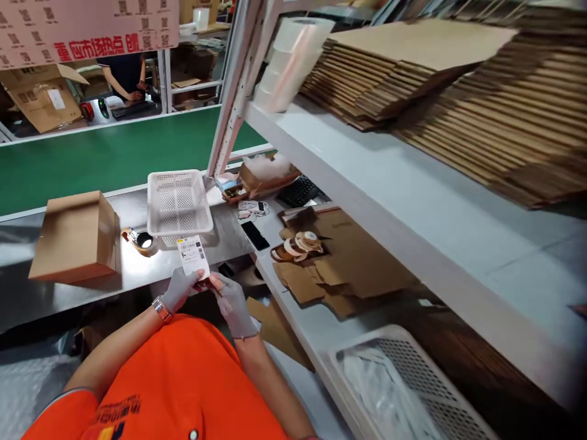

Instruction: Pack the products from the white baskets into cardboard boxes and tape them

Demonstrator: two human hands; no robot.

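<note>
A white shipping label (193, 255), printed with a barcode and a yellow mark, stands up from my left hand (180, 289), whose thumb presses on its lower end. My right hand (233, 305) is closed close beside it, with the fingertips pinched at the label's bottom corner. Something small and dark red shows between the two hands; what it is I cannot make out. Grey gloves with bare fingertips cover both hands. Just beyond the label sits a white perforated basket (180, 234). To the left, a closed cardboard box (68, 238) rests on the metal bench, near a tape roll (140, 241).
A green conveyor belt (132, 145) runs behind the bench; a person (123, 76) works beyond it. On the right, a shelf (367, 165) bears stacked cardboard (413, 46) and clear tape rolls (293, 61). Below lie a phone (255, 236), brown tape (300, 245) and a white crate (431, 379).
</note>
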